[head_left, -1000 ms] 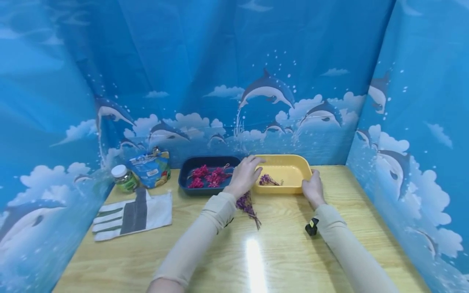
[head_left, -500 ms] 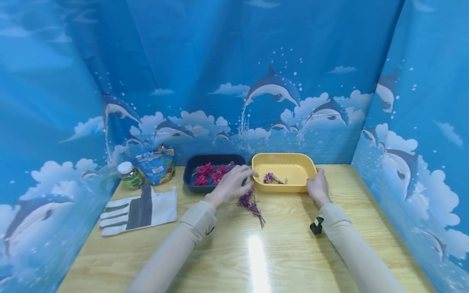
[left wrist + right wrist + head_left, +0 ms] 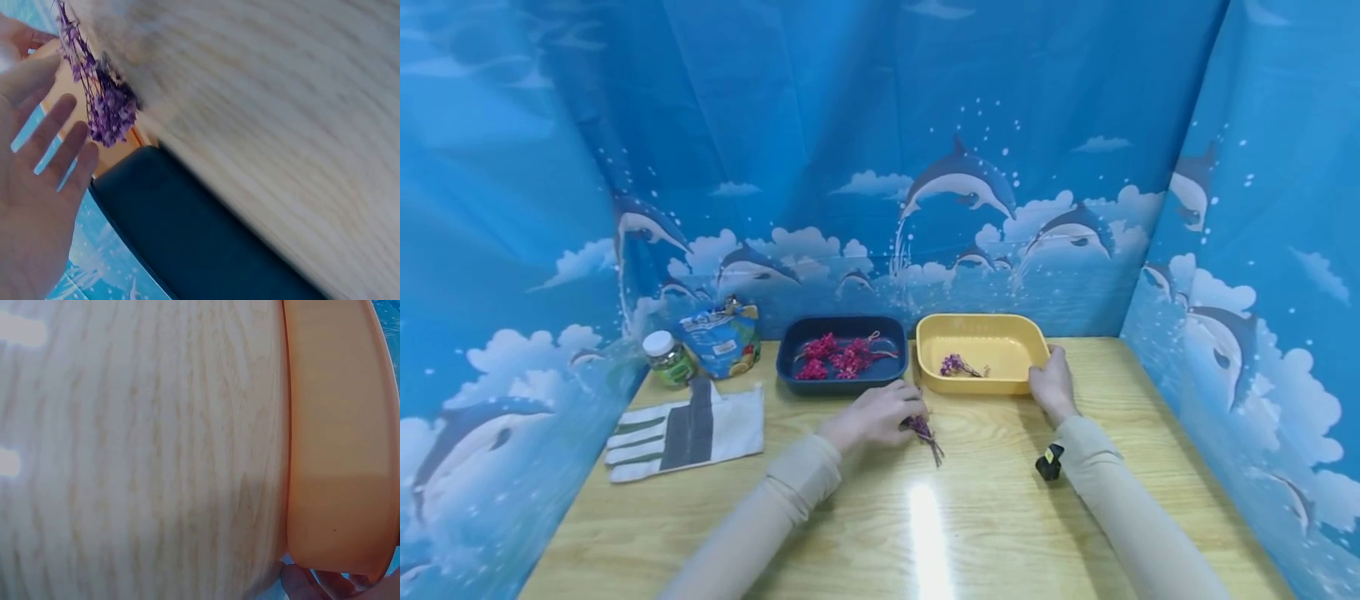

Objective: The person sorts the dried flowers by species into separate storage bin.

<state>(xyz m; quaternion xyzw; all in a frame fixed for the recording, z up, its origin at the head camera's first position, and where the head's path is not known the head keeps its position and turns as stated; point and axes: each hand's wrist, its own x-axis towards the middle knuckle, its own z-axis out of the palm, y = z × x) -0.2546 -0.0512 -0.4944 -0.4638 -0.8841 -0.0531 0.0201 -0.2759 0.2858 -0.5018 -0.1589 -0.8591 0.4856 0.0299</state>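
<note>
My left hand (image 3: pixel 880 415) is over a small bunch of dried purple flowers (image 3: pixel 922 429) on the wooden table. In the left wrist view its fingers stretch out, spread apart, beside the purple blooms (image 3: pixel 111 112); a firm hold does not show. At the right end of the yellow tray (image 3: pixel 973 386), my right hand (image 3: pixel 1054 387) grips the wall, with the fingertips partly hidden in the right wrist view. Inside that tray lies another small purple bunch (image 3: pixel 957 365). The navy tray (image 3: pixel 842 387), left of it, holds several pink flower bunches (image 3: pixel 850 358).
A striped work glove (image 3: pixel 688 433) lies at the left of the table (image 3: pixel 1000 517). Behind it stand a white-lidded jar (image 3: pixel 670 360) and a blue snack pouch (image 3: pixel 722 340). A dolphin-print curtain (image 3: pixel 820 167) closes off the back and sides.
My left hand has moved from between the two trays down and toward me, onto the purple bunch on the table. The right hand stays at the yellow tray's end.
</note>
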